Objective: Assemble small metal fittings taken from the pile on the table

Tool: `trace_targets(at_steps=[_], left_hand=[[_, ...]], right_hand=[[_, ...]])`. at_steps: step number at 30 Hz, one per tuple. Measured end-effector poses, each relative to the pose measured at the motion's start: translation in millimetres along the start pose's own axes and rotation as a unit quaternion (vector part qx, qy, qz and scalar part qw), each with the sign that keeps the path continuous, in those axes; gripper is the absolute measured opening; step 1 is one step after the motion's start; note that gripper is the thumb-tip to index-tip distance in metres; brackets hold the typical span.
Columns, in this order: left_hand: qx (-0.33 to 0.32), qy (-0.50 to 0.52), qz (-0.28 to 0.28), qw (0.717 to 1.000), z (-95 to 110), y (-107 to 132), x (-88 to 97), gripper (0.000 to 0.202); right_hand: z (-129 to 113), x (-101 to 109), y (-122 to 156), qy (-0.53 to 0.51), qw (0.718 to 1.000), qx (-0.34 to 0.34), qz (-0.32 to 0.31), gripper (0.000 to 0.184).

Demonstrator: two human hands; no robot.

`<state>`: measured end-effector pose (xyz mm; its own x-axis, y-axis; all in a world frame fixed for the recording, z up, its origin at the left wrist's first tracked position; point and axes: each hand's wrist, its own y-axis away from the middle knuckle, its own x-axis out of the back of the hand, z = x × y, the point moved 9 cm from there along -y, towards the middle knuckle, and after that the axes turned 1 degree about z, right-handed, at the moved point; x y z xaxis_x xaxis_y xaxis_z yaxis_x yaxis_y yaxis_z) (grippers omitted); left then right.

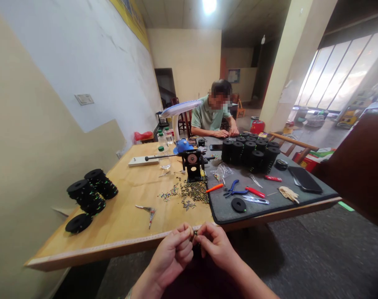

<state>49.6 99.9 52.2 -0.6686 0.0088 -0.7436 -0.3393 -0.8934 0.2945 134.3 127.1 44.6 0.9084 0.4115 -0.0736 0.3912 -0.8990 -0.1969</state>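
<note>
- Bottom centre: the left hand [173, 254] and right hand [216, 246] meet, each grip pinching one tiny dark piece [195, 235] just off the worktop [126, 224] edge.
- The piece is mostly hidden by fingertips and too small to describe further.
- Mid-frame, a heap of small pieces [193, 192] suggests much is left; the black spools [92, 191] at left look finished.

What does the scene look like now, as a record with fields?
left hand: pinching a small piece at the edge of the table
right hand: pinching the same small piece, opposite side
table: wooden, grey mat on right part
loose parts: scattered beside a small black machine
black spools: stacked at left; more on the mat
blue pliers: on the mat
other person: seated at far end
</note>
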Motion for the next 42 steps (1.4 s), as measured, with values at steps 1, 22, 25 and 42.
trace_targets(at_steps=[1,22,25,42], left_hand=[[-0.003,0.001,0.0,1.0,0.5,0.0,0.5,0.033],[0.014,-0.003,0.003,1.0,-1.7,-0.5,-1.8,0.033],[0.011,0.001,-0.001,1.0,-2.6,-1.2,0.5,0.033],[0.006,0.0,-0.012,1.0,-0.5,0.5,-4.2,0.031]], right_hand=[[1.4,0.2,0.8,0.004,1.0,-0.001,-0.001,0.032],[11.2,3.5,3.7,-0.05,0.999,-0.004,0.002,0.031],[1.5,3.8,0.7,-0.02,1.0,0.009,0.014,0.026],[2.0,1.3,6.5,0.007,1.0,0.02,0.014,0.025]])
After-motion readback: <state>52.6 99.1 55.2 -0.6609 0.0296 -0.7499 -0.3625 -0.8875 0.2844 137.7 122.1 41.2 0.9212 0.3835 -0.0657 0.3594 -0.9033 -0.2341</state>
